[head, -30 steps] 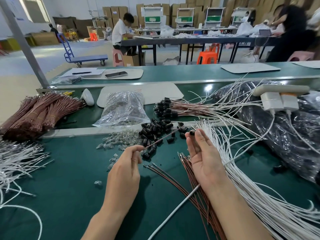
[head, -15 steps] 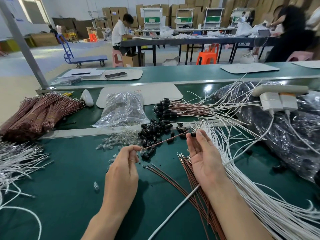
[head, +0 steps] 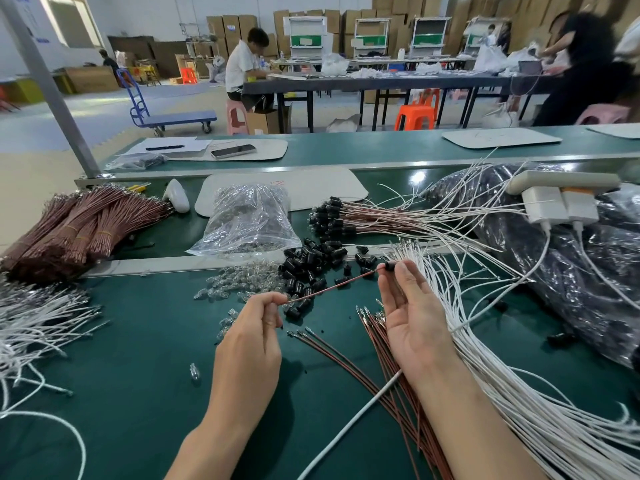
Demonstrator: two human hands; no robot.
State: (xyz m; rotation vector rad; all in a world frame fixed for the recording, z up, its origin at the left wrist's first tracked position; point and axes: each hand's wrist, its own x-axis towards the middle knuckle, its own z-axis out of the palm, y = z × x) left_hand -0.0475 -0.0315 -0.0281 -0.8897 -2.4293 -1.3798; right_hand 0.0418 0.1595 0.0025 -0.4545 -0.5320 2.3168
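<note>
While the left hand [head: 251, 337], at lower centre of the frame, pinches one end of a thin brown wire [head: 332, 285] between thumb and curled forefinger, the right hand [head: 412, 317] stands palm-up just right of centre, its fingertips closed on a small black cap [head: 390, 267] at the wire's other end. That wire runs taut and slanting between the two hands, raised above the green table [head: 138, 375]. Beneath it lies a heap of black caps [head: 308, 265], with a scatter of clear bulbs [head: 239, 282] just to its left. Loose brown wires [head: 374, 375] fan out under the right wrist, and a thick sheaf of white wires [head: 485, 341] sweeps down to the lower right corner. Behind the heap sits a clear plastic bag [head: 246, 220]; tied brown bundles [head: 79, 226] lie at the left edge, and a dark bag [head: 571, 271] fills the right side.
</note>
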